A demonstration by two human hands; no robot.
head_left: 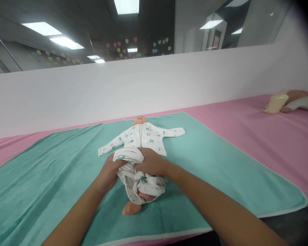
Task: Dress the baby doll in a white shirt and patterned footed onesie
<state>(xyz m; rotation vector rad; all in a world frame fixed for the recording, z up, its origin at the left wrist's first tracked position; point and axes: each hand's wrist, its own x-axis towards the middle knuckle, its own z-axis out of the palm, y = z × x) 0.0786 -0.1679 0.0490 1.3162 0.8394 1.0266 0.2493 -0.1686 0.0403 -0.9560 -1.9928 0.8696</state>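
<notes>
A baby doll (140, 120) lies on its back on a teal towel (53, 171), dressed in a white printed long-sleeved top (143, 136). White printed trousers (143, 182) are bunched around its legs, and its bare feet (133, 206) stick out toward me. My left hand (109, 172) grips the left side of the trousers' waistband. My right hand (151, 160) is closed on the waistband at the doll's belly. Both sets of fingers are curled into the fabric.
The teal towel lies on a pink covered surface (246, 136) that runs along a white wall (143, 85). A second doll with a cream object (277, 104) lies at the far right. The table's front edge runs below the towel's white border.
</notes>
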